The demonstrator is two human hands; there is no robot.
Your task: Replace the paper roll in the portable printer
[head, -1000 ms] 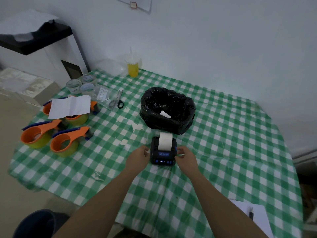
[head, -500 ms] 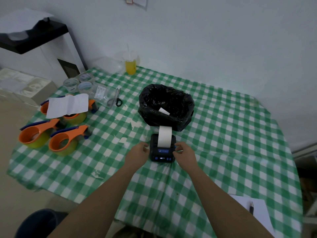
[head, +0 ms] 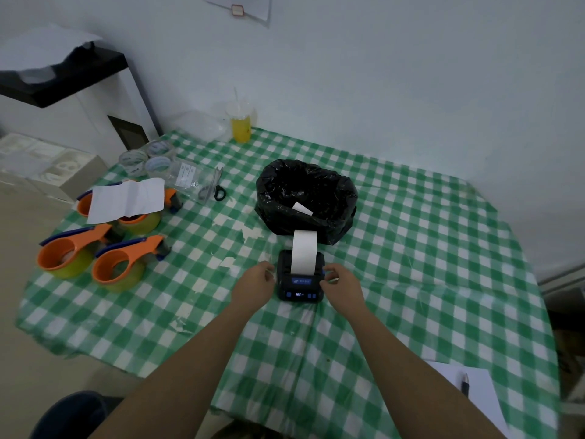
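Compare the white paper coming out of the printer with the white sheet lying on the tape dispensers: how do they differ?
The paper strip is narrow and smooth and feeds out of the black printer; the loose sheet is wider, creased and attached to nothing. The strip lies between both hands, beside the black bag; the sheet rests on the orange tape dispensers at the table's left. Both are white and look blank.

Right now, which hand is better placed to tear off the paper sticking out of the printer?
Right hand, probably: its fingers reach nearer the paper strip; the left hand can steady the printer.
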